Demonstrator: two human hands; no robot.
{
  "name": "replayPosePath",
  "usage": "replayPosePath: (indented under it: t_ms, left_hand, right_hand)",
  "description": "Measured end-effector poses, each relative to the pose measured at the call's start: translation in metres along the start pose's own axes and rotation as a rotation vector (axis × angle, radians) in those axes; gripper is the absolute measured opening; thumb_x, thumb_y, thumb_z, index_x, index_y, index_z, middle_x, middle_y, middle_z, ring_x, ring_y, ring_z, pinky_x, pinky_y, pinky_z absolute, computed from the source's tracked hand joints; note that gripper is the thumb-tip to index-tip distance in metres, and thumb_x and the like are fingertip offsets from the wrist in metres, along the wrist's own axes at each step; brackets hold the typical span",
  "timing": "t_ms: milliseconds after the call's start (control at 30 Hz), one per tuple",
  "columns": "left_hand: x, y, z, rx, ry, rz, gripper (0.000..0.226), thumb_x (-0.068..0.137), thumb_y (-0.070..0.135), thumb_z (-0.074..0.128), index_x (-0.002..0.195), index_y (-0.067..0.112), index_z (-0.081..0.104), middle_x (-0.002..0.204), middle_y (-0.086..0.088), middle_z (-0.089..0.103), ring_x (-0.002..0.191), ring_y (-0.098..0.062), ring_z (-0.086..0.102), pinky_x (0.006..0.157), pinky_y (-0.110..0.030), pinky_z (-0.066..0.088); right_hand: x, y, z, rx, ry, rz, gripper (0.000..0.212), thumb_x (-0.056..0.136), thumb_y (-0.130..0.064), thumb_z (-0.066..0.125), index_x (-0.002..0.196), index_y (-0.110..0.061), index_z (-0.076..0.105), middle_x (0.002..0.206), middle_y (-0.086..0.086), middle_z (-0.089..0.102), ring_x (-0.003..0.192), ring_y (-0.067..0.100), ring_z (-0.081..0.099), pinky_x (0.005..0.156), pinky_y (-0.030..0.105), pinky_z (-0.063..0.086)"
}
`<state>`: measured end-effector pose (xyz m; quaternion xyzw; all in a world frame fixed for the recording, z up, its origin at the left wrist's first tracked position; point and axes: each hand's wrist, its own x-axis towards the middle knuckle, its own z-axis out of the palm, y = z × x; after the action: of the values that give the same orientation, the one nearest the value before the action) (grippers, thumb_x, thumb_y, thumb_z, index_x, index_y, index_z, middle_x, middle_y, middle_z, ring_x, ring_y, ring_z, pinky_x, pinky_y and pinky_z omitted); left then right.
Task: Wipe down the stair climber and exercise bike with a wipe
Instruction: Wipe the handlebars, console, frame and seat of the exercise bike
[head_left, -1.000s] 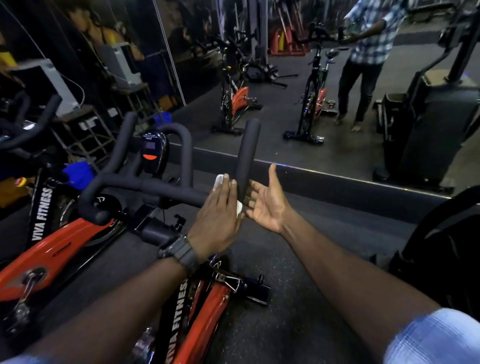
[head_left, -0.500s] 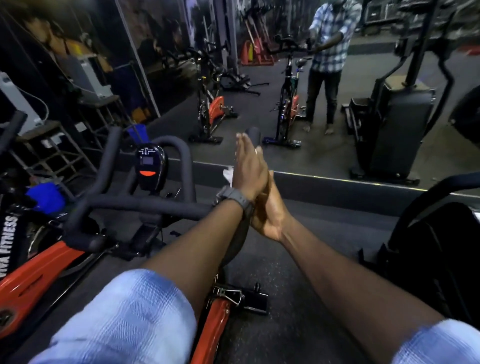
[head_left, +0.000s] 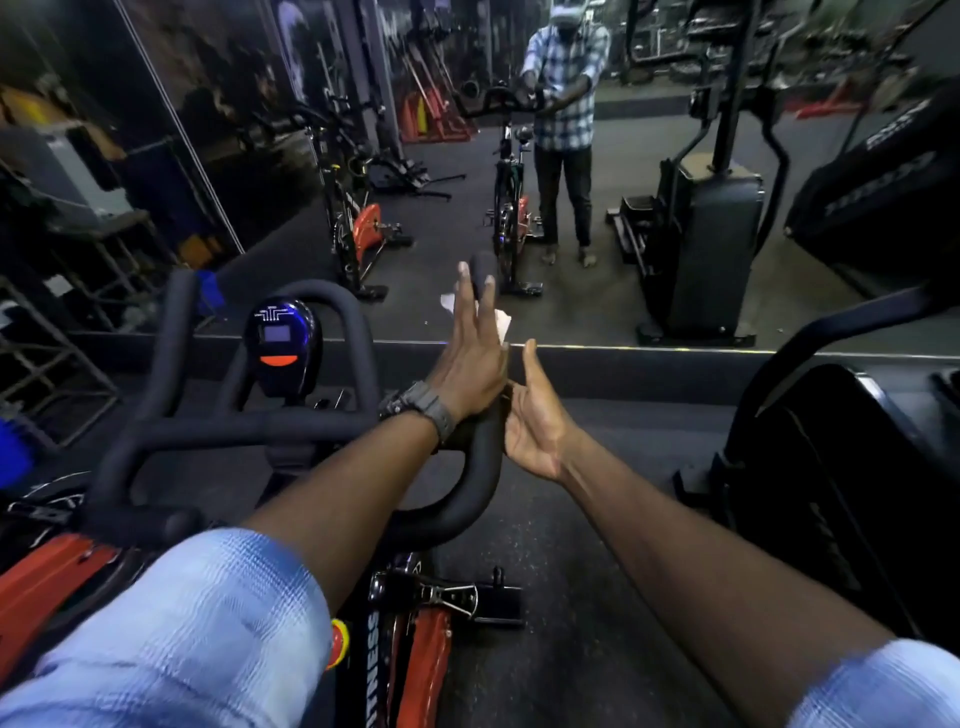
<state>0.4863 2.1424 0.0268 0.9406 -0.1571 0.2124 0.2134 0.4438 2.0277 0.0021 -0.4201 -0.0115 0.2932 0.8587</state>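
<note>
The exercise bike's black handlebar curves up in front of me, with its small console at the centre. My left hand lies flat along the right handle near its tip and presses a white wipe against it. The wipe's edges stick out on both sides of my fingers. My right hand is open, palm against the right side of the same handle, lower down. The bike's orange frame shows below. The dark stair climber stands close on my right.
A wall mirror ahead reflects me, the bike and the stair climber. A second orange bike stands at my left, beside metal racks. Black rubber floor lies between the bike and the stair climber.
My left hand has slid the wipe up the right handle, from its base to near the tip. My right hand has stayed beside the handle, now lower than the left. My view tilted up.
</note>
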Motion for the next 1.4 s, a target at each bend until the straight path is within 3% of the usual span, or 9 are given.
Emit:
replayPosePath:
  t_ms: [200, 300, 467, 633, 733, 833, 1100, 1267, 1400]
  left_hand:
    - [-0.019, 0.011, -0.005, 0.116, 0.076, -0.132, 0.058, 0.102, 0.024, 0.044, 0.156, 0.017, 0.022, 0.16, -0.023, -0.002, 0.146, -0.044, 0.017, 0.106, -0.05, 0.042]
    - [-0.013, 0.015, -0.012, 0.262, 0.208, -0.174, 0.051, 0.101, 0.032, 0.044, 0.151, 0.027, 0.035, 0.139, -0.018, 0.032, 0.125, -0.033, 0.036, 0.095, -0.043, 0.045]
    - [0.048, 0.02, -0.04, 0.105, 0.261, -0.283, 0.051, 0.105, 0.024, 0.039, 0.155, 0.024, 0.03, 0.107, -0.007, 0.039, 0.094, -0.022, 0.041, 0.075, -0.032, 0.039]
    - [0.072, 0.015, -0.031, -0.009, 0.18, -0.152, 0.053, 0.103, 0.007, 0.036, 0.155, 0.009, 0.026, 0.13, -0.016, 0.052, 0.118, -0.03, 0.048, 0.098, -0.041, 0.045]
    - [0.046, 0.007, -0.007, 0.124, 0.055, -0.033, 0.055, 0.102, 0.0, 0.035, 0.155, 0.006, 0.023, 0.163, -0.016, 0.014, 0.151, -0.034, 0.006, 0.124, -0.044, 0.014]
    - [0.025, 0.001, -0.005, 0.135, -0.007, 0.063, 0.048, 0.106, 0.011, 0.034, 0.152, 0.001, 0.028, 0.165, -0.017, -0.001, 0.151, -0.037, -0.011, 0.122, -0.045, 0.005]
    - [-0.022, -0.017, -0.03, 0.406, -0.287, 0.72, 0.045, 0.1, 0.026, 0.032, 0.117, 0.007, 0.069, 0.13, -0.009, 0.063, 0.129, -0.029, 0.051, 0.12, -0.045, 0.018]
    - [0.019, -0.025, -0.036, 0.606, -0.241, 0.694, 0.05, 0.101, 0.041, 0.028, 0.103, 0.016, 0.07, 0.119, -0.003, 0.064, 0.119, -0.024, 0.052, 0.121, -0.045, 0.019]
    - [0.062, -0.017, -0.05, 0.686, -0.341, 0.476, 0.05, 0.095, 0.049, 0.032, 0.116, 0.024, 0.07, 0.142, -0.006, 0.05, 0.146, -0.029, 0.024, 0.122, -0.051, 0.01]
  right_hand:
    - [0.0, 0.002, -0.001, -0.031, 0.0, 0.003, 0.097, 0.088, -0.082, 0.025, 0.142, -0.006, 0.051, 0.13, 0.015, 0.066, 0.12, 0.027, 0.064, 0.1, 0.039, 0.052]
    - [0.0, 0.0, -0.001, -0.033, -0.001, 0.005, 0.094, 0.089, -0.081, 0.026, 0.139, -0.006, 0.054, 0.125, 0.015, 0.069, 0.114, 0.025, 0.067, 0.096, 0.038, 0.054]
    - [0.006, 0.002, -0.006, -0.061, 0.039, 0.001, 0.101, 0.083, -0.086, 0.035, 0.139, -0.004, 0.055, 0.134, 0.021, 0.06, 0.123, 0.036, 0.059, 0.112, 0.049, 0.042]
    - [0.008, 0.0, -0.006, -0.095, 0.062, 0.012, 0.101, 0.083, -0.086, 0.035, 0.137, -0.004, 0.056, 0.119, 0.018, 0.064, 0.102, 0.028, 0.065, 0.104, 0.046, 0.049]
    - [0.005, 0.001, -0.004, -0.074, 0.036, 0.01, 0.096, 0.085, -0.084, 0.035, 0.135, -0.006, 0.058, 0.134, 0.021, 0.062, 0.124, 0.033, 0.06, 0.113, 0.05, 0.041]
    - [0.001, -0.001, -0.002, -0.046, 0.002, 0.01, 0.088, 0.091, -0.079, 0.03, 0.133, -0.007, 0.058, 0.131, 0.019, 0.064, 0.126, 0.032, 0.059, 0.113, 0.049, 0.042]
    - [0.001, 0.0, 0.006, 0.031, 0.051, -0.009, 0.083, 0.089, -0.078, 0.038, 0.139, -0.015, 0.058, 0.124, 0.013, 0.069, 0.113, 0.021, 0.067, 0.093, 0.034, 0.055]
    - [-0.001, 0.004, 0.002, 0.101, 0.018, 0.0, 0.096, 0.087, -0.081, 0.032, 0.134, -0.001, 0.056, 0.117, 0.019, 0.069, 0.101, 0.027, 0.07, 0.084, 0.039, 0.06]
    - [0.0, 0.005, 0.0, 0.073, 0.048, 0.023, 0.096, 0.083, -0.084, 0.034, 0.127, -0.002, 0.059, 0.102, 0.015, 0.068, 0.088, 0.023, 0.068, 0.084, 0.039, 0.057]
